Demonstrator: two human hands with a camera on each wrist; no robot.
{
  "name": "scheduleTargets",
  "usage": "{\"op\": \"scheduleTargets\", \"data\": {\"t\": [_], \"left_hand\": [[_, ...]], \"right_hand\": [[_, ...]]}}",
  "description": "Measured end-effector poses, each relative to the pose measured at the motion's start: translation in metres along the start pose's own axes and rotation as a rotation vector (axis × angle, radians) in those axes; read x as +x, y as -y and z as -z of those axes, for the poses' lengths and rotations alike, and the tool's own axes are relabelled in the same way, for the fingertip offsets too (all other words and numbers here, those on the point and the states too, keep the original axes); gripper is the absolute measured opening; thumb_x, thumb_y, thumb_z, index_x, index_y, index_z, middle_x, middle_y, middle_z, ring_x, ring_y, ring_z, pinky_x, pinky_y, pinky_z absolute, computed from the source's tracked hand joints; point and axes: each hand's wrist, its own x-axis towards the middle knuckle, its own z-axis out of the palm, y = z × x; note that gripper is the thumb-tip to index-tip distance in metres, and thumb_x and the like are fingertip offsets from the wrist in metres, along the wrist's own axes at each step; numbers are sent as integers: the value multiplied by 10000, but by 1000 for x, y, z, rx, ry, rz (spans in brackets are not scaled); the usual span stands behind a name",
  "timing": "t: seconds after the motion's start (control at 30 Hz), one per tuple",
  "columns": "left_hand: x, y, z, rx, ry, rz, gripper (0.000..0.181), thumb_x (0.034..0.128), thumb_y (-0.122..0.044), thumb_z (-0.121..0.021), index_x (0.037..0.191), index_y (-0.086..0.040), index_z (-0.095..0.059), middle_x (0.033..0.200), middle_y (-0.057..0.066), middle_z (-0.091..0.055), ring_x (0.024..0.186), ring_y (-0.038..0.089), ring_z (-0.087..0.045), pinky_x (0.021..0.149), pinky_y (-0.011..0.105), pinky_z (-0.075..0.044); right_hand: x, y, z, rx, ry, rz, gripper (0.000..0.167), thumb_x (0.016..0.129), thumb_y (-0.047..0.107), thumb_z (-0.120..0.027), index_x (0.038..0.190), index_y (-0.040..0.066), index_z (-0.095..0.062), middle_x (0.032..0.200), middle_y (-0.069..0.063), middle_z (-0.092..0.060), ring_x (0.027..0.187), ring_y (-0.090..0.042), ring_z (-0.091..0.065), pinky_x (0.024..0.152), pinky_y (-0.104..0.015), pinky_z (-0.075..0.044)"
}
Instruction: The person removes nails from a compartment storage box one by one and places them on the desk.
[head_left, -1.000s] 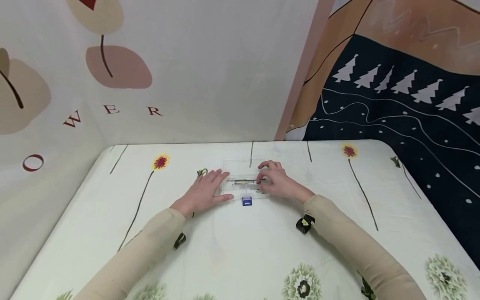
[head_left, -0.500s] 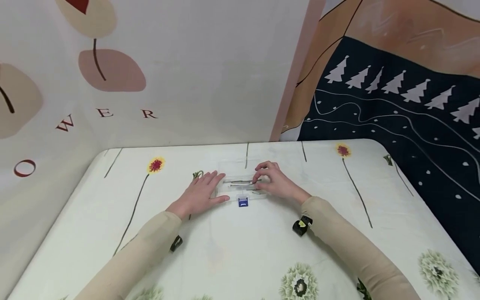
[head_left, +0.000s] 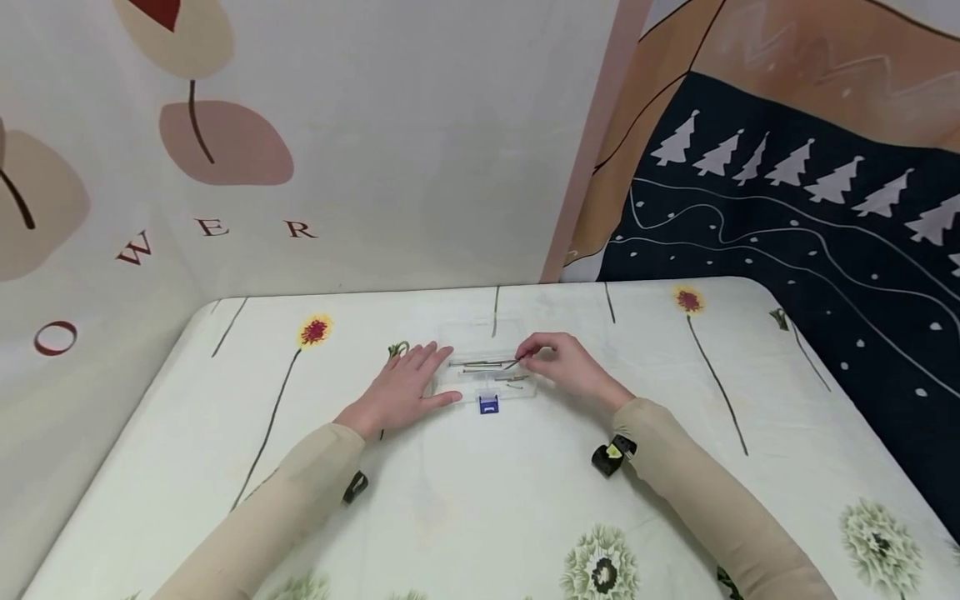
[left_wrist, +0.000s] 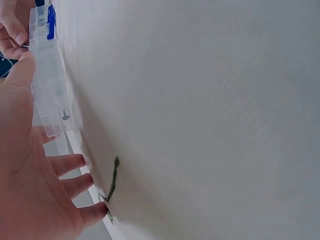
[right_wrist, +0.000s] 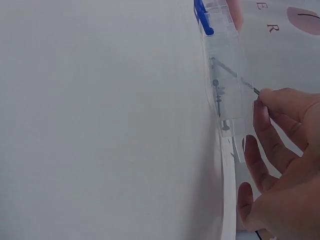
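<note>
A clear plastic box with a blue latch lies with its lid folded back, and several thin metal pieces are inside. My left hand rests at the box's left side with fingers spread; in the left wrist view the left hand has its thumb against the box's edge. At the right side, my right hand pinches a thin metal rod between thumb and forefinger. The right wrist view shows the right hand and the rod slanting down into the box.
The box stands on a white cloth with printed flowers. A patterned wall covering rises behind, and dark fabric with white trees hangs at the right. Black bands are on both wrists.
My right hand has drawn back slightly to the right and up, and a slanted rod now shows at its fingertips. My left hand keeps its place by the box. The head view has shifted slightly.
</note>
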Motion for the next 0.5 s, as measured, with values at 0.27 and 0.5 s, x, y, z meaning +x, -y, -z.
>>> {"op": "scheduleTargets", "data": {"t": [0.27, 0.5], "left_hand": [[0, -2, 1, 0, 10, 13, 823, 925, -589, -517, 1531, -93, -262, 1556, 210, -223, 1421, 392, -186, 1112, 589, -125], [0, -2, 1, 7, 13, 11, 825, 925, -595, -510, 1533, -97, -258, 1558, 207, -219, 1421, 391, -185, 1112, 588, -124]], "right_hand": [[-4, -1, 3, 54, -52, -18, 118, 902, 69, -667, 1004, 32, -712, 993, -50, -693, 991, -232, -610, 993, -501, -371], [-15, 24, 11, 97, -82, -60, 141, 908, 10, -631, 1016, -67, -679, 1019, -177, -680, 1032, -323, -591, 992, -534, -378]]}}
